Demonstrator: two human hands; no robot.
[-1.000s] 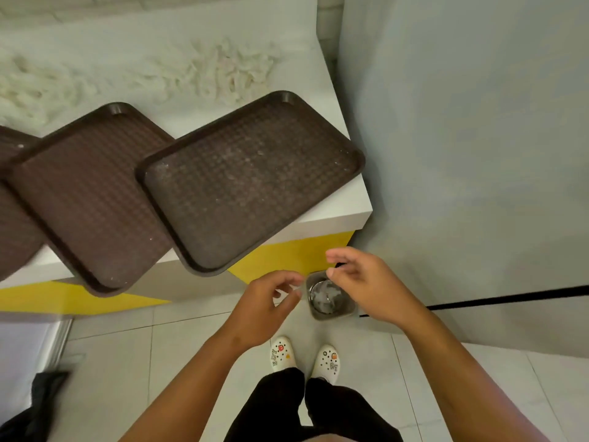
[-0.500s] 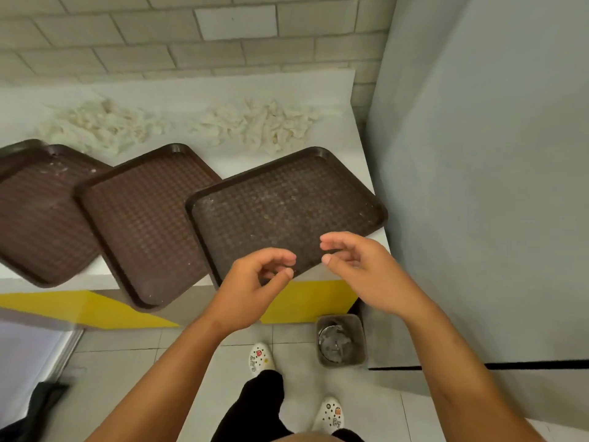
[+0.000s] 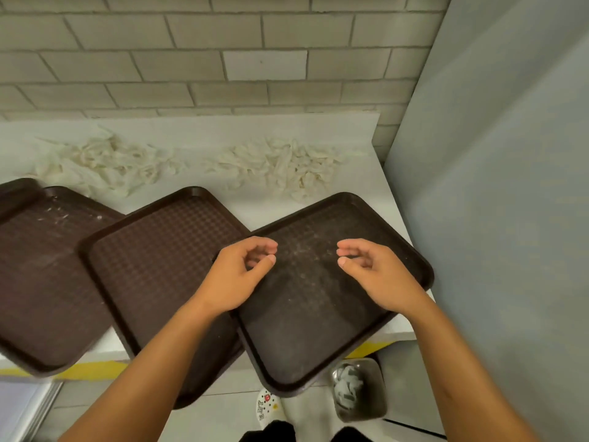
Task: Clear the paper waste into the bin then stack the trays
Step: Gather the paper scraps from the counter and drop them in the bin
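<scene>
Three dark brown trays lie on the white counter: the right tray [image 3: 318, 330], the middle tray [image 3: 159, 266] and the left tray [image 3: 41, 275], each overlapping its neighbour and overhanging the front edge. Both hands hover above the right tray with loosely curled fingers and hold nothing: my left hand [image 3: 239, 275] and my right hand [image 3: 376, 275]. Two heaps of shredded white paper lie behind the trays, a left heap [image 3: 102, 164] and a right heap [image 3: 283, 164]. A small metal bin [image 3: 358, 389] with paper in it stands on the floor under the counter's right end.
A brick wall [image 3: 223, 59] backs the counter [image 3: 223, 132]. A tall grey panel [image 3: 494, 186] closes off the right side. A fourth tray's corner [image 3: 16, 189] shows at the far left. My shoes [image 3: 266, 406] stand on the tiled floor beside the bin.
My view has lifted from the bin to the counter. Both hands have risen from above the bin to above the right tray and moved apart.
</scene>
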